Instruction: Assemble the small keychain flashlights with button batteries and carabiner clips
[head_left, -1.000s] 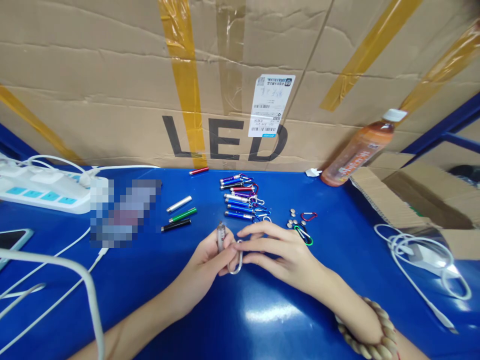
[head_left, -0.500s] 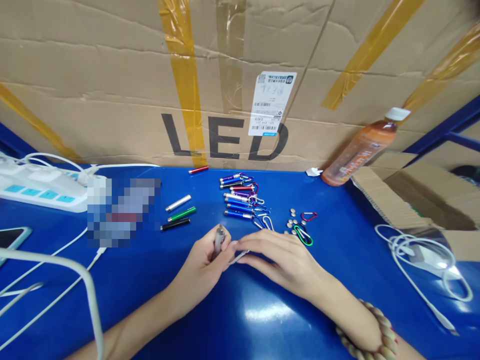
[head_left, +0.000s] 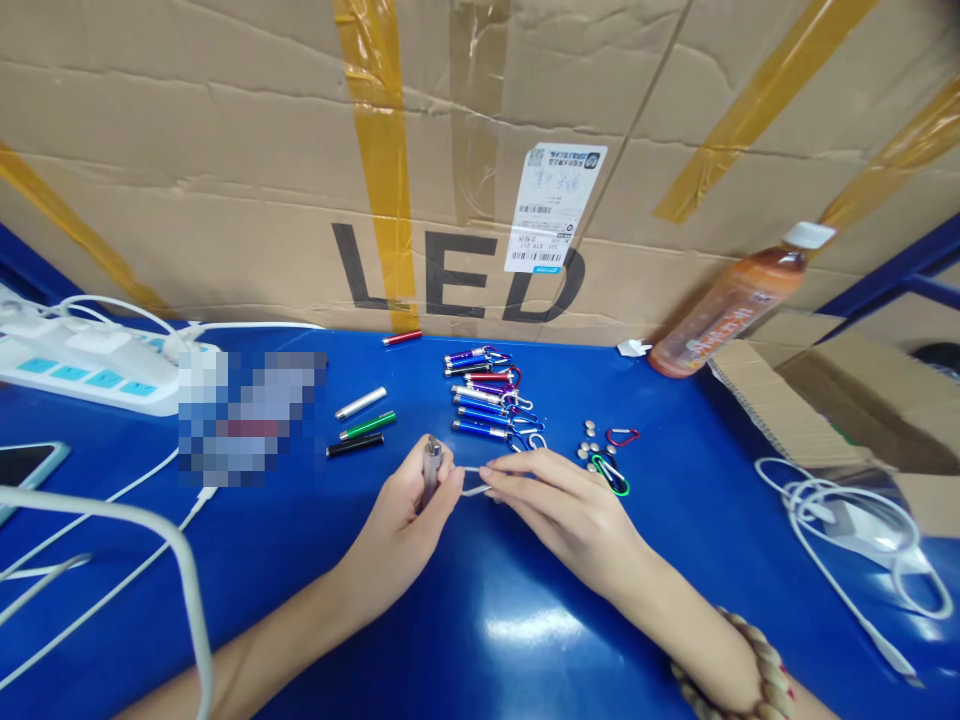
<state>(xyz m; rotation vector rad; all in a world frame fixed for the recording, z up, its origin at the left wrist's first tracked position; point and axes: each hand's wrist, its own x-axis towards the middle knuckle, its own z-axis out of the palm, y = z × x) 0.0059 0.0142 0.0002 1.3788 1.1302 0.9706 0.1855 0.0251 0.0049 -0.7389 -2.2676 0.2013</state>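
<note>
My left hand (head_left: 401, 520) is closed around a small silver-grey mini flashlight (head_left: 431, 468), which points up and away from me. Between the two hands stretches a silver carabiner (head_left: 471, 490), pinched at its right end by the fingers of my right hand (head_left: 574, 510). Its left end meets my left thumb and fingertips; whether it is joined to the flashlight is hidden. Beyond them lies a row of finished-looking mini flashlights with carabiners (head_left: 484, 411). Silver, green (head_left: 367, 426) and black flashlight bodies lie to the left, and a red one (head_left: 402, 339) farther back.
Button cells (head_left: 589, 449), a red carabiner (head_left: 622, 437) and a green carabiner (head_left: 611, 476) lie right of centre. A drink bottle (head_left: 731, 305) leans against the large cardboard box (head_left: 262, 180). A white cable (head_left: 862, 540) lies right; a power strip (head_left: 90, 375) and cables are left.
My hands have moved slightly apart, so more of the silver carabiner shows between them. The flashlight stays in my left hand. The view has shifted slightly.
</note>
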